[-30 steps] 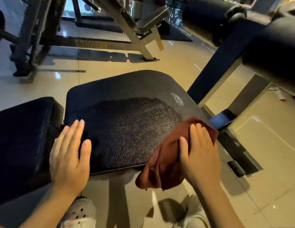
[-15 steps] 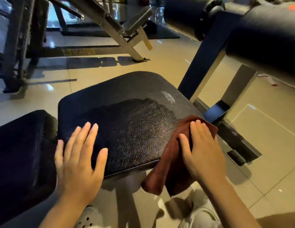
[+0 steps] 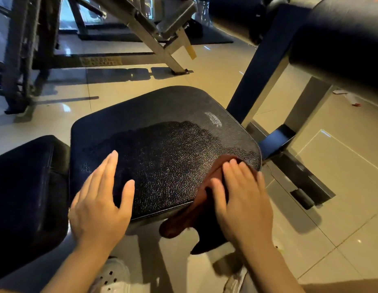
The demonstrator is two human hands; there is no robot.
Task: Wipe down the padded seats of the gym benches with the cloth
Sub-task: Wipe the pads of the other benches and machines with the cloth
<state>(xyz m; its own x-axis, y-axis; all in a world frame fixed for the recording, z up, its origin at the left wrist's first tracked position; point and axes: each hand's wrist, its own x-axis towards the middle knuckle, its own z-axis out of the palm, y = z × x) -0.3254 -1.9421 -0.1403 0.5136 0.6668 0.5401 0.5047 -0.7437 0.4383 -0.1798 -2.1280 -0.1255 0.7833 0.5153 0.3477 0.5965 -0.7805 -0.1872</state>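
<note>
cloth [image 3: 192,212] overhanging seat [image 3: 162,127] edge, right hand [image 3: 241,199] atop

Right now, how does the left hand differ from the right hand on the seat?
The left hand lies bare on the seat pad, while the right hand presses the brown cloth. The left hand is near the pad's left front part; the right hand is at its right front corner. Both are flat with straight fingers.
</note>
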